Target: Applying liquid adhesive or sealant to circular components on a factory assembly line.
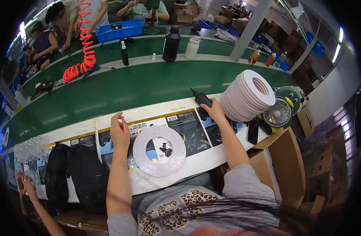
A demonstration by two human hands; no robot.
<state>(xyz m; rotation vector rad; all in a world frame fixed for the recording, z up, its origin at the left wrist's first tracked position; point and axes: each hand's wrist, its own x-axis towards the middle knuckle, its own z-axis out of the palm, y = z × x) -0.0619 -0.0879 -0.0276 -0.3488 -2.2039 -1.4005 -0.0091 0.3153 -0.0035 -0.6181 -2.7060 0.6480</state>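
My right hand (216,111) is closed around a small black squeeze bottle (204,100), whose pointed nozzle is directed up and to the left. Beside that hand, on its right, rises a tall stack of pale pinkish-white flat rings (243,96). A single white ring (140,155) with a glossy, speckled face lies flat on the worktop in front of me. Just left of this ring is my left hand (120,131), raised a little, its fingers loosely bent and apart. No object shows in it.
Printed black package sheets (188,135) cover the white worktop. Black cloth bags (86,169) and clear bubble wrap (31,151) lie left, near another person's hands (25,185). A small fan (278,113), a phone (252,131) and a cardboard box (286,165) are right. Beyond runs a green conveyor (149,84).
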